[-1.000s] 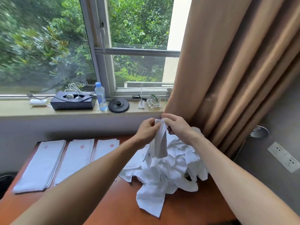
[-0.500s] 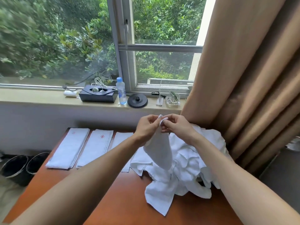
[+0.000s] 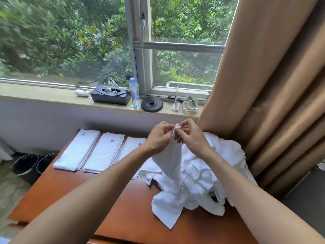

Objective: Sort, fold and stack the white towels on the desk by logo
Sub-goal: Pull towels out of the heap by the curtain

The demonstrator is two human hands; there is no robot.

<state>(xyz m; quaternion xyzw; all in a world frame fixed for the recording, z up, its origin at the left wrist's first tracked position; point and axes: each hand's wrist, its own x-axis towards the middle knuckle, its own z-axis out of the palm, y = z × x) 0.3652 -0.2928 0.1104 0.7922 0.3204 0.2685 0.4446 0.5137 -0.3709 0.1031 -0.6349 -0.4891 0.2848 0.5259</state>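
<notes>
Towel (image 3: 169, 155) looks light, limp and soft. Left hand (image 3: 158, 138) and right hand (image 3: 191, 136) pinch its top corner, close together; corners likely grip best.

Daylight enters a white-framed window (image 3: 142, 44) facing leafy trees. A tan curtain (image 3: 263, 76) hangs at its right. Below the windowsill (image 3: 44, 94), a reddish wooden table (image 3: 88, 191) meets the pale wall (image 3: 52, 120); two black bins (image 3: 26, 164) stand beside it.

Left forearm (image 3: 105, 184) and right forearm (image 3: 246, 189) are bare to the elbow; left grip (image 3: 158, 138) and right grip (image 3: 191, 136) are bare too.
</notes>
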